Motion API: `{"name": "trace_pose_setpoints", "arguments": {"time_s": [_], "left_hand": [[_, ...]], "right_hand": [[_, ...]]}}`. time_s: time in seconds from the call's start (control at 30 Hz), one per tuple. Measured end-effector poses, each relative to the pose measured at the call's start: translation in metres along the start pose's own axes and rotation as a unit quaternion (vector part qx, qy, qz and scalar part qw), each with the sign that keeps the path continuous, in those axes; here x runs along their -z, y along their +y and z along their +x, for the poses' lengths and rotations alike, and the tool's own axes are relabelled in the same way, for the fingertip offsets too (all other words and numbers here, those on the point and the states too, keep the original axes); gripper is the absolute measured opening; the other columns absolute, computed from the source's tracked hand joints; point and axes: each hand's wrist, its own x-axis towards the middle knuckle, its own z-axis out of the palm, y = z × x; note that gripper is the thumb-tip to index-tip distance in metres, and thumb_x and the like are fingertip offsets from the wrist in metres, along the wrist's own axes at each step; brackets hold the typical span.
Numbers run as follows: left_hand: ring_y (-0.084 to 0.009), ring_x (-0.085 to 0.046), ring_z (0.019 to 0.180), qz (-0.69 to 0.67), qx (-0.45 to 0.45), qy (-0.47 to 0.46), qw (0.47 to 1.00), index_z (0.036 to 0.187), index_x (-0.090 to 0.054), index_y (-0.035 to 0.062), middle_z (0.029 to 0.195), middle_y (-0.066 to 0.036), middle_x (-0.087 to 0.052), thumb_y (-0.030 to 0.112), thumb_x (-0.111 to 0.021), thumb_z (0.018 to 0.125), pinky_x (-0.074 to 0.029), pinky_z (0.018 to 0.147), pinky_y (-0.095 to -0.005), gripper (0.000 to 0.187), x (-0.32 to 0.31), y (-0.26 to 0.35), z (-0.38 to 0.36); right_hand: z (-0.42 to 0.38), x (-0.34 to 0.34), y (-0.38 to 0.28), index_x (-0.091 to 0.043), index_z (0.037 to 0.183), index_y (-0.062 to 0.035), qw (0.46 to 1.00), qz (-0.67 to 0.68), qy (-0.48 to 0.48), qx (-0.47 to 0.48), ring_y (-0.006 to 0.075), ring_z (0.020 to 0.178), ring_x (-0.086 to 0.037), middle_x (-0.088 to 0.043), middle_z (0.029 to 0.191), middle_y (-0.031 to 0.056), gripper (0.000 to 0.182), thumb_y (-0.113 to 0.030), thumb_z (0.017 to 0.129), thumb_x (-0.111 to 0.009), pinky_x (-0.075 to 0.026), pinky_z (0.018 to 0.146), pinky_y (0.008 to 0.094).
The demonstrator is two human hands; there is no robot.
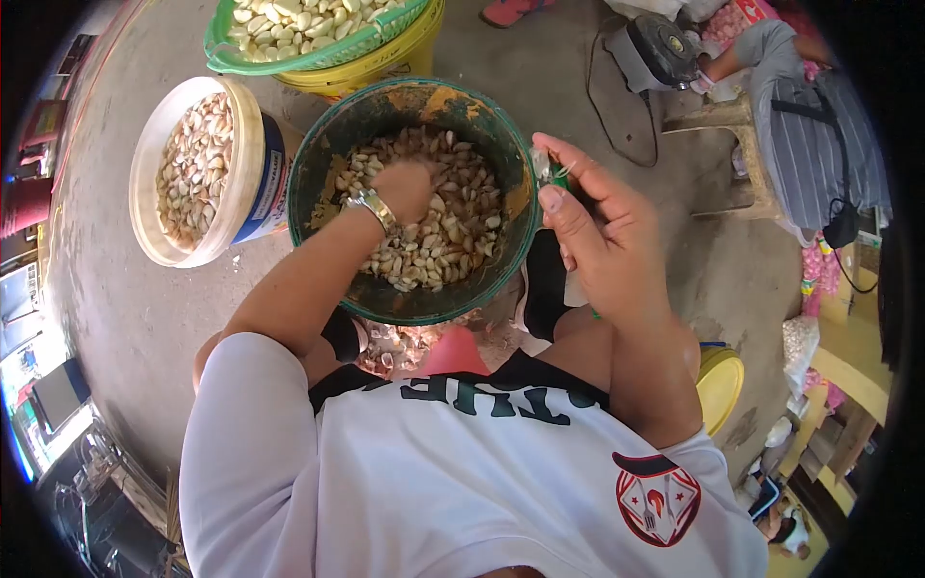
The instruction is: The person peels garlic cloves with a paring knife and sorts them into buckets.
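Note:
My left hand (405, 190), with a watch on its wrist, reaches into a dark green bucket (332, 289) among unpeeled garlic cloves (424, 255). It is blurred, and its fingers cannot be made out. My right hand (602, 226) is at the bucket's right rim, with thumb and fingers closed on a small green-handled tool (559, 177). Something whitish and thin, perhaps garlic skin, shows at the fingertips; the tool's blade cannot be made out.
A white pail (145, 217) of garlic cloves stands left. Behind the bucket, a green basket (226, 60) of peeled cloves rests on a yellow bucket (409, 65). A yellow lid (723, 390) is at right. Garlic skins (390, 352) lie below. Another person (819, 144) sits back right.

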Motion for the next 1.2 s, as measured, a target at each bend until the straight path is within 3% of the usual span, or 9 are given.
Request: {"name": "trace_pose_setpoints", "arguments": {"time_s": [0.23,0.47,0.5,0.53,0.6,0.7,0.83,1.1,1.2], "left_hand": [[-0.0298,-0.059,0.077,0.031,-0.032,0.125,0.991,0.08,-0.061,-0.0008,0.083,-0.02,-0.059,0.008,-0.053,0.07,-0.049,0.064,-0.0375,0.015,-0.015,-0.023,0.066],[-0.0283,-0.058,0.086,-0.386,0.198,0.14,0.89,0.087,-0.061,0.0,0.088,-0.02,-0.059,0.005,-0.048,0.073,-0.047,0.073,-0.0357,0.02,-0.056,-0.003,0.086],[-0.0249,-0.058,0.087,-0.13,0.094,0.114,0.98,0.093,-0.059,0.0007,0.086,-0.018,-0.06,0.009,-0.051,0.075,-0.047,0.073,-0.0328,0.021,-0.04,-0.002,0.071],[-0.0245,-0.058,0.082,-0.204,0.064,0.129,0.968,0.091,-0.058,-0.0007,0.084,-0.017,-0.06,0.011,-0.054,0.074,-0.047,0.07,-0.0325,0.021,-0.027,-0.005,0.06],[-0.0239,-0.059,0.072,-0.346,0.004,0.153,0.926,0.086,-0.057,-0.0034,0.08,-0.017,-0.06,0.017,-0.059,0.073,-0.048,0.065,-0.0318,0.025,-0.008,-0.013,0.039],[-0.0151,-0.058,0.08,-0.705,-0.026,-0.023,0.708,0.099,-0.051,-0.0001,0.085,-0.009,-0.059,0.012,-0.056,0.078,-0.048,0.066,-0.0238,0.024,0.016,-0.015,0.002],[-0.0137,-0.057,0.077,-0.821,-0.097,-0.055,0.56,0.101,-0.049,0.0022,0.086,-0.005,-0.057,0.01,-0.058,0.078,-0.047,0.069,-0.0238,0.027,0.048,-0.003,-0.064],[-0.01,-0.054,0.073,-0.808,-0.059,0.016,0.587,0.093,-0.051,0.0016,0.086,-0.004,-0.056,0.006,-0.06,0.076,-0.045,0.064,-0.0209,0.019,0.062,0.015,-0.16],[-0.0095,-0.054,0.077,-0.74,-0.162,0.102,0.644,0.092,-0.053,-0.0002,0.094,-0.006,-0.056,0.003,-0.059,0.074,-0.045,0.065,-0.0207,0.019,0.062,0.017,-0.17]], "right_hand": [[-0.001,-0.006,-0.006,-0.052,0.107,-0.0001,0.999,0.004,0.001,-0.044,0.0078,0.083,-0.05,-0.059,0.091,0.0067,0.03,-0.009,0.079,-0.056,-0.04,0.075,0.0216],[0.003,-0.003,0.004,-0.049,0.114,-0.0033,0.992,0.061,-0.038,-0.105,0.0063,0.057,-0.047,-0.054,0.072,0.0029,0.031,-0.014,0.085,-0.048,-0.041,0.053,0.0197],[0.004,-0.004,0.005,-0.048,0.115,-0.0037,0.99,0.075,-0.039,-0.112,0.0061,0.054,-0.045,-0.052,0.07,0.0024,0.031,-0.015,0.086,-0.046,-0.039,0.05,0.0195],[0.005,-0.006,0.006,-0.047,0.116,-0.0041,0.988,0.089,-0.04,-0.117,0.0059,0.051,-0.043,-0.051,0.068,0.0019,0.032,-0.017,0.087,-0.044,-0.038,0.046,0.0194],[0.004,-0.008,0.008,-0.045,0.117,-0.0043,0.982,0.115,-0.042,-0.14,0.0059,0.048,-0.042,-0.049,0.065,0.0014,0.033,-0.02,0.088,-0.042,-0.037,0.043,0.0195],[0.005,-0.013,0.01,-0.046,0.116,-0.0044,0.972,0.142,-0.057,-0.178,0.0065,0.048,-0.043,-0.048,0.065,0.0014,0.034,-0.023,0.088,-0.04,-0.038,0.043,0.0202],[0.008,-0.023,0.011,-0.05,0.108,-0.0042,0.959,0.168,-0.11,-0.2,0.0077,0.048,-0.043,-0.049,0.064,0.0029,0.031,-0.026,0.088,-0.041,-0.038,0.042,0.0211],[-0.008,-0.041,-0.009,-0.053,0.091,-0.0026,0.919,0.253,-0.155,-0.259,0.0107,0.049,-0.046,-0.053,0.066,0.007,0.028,-0.029,0.087,-0.043,-0.037,0.04,0.0223],[-0.011,-0.051,-0.02,-0.053,0.089,-0.0023,0.909,0.256,-0.178,-0.276,0.0109,0.048,-0.046,-0.053,0.065,0.0073,0.029,-0.029,0.087,-0.043,-0.038,0.04,0.0222]]}}
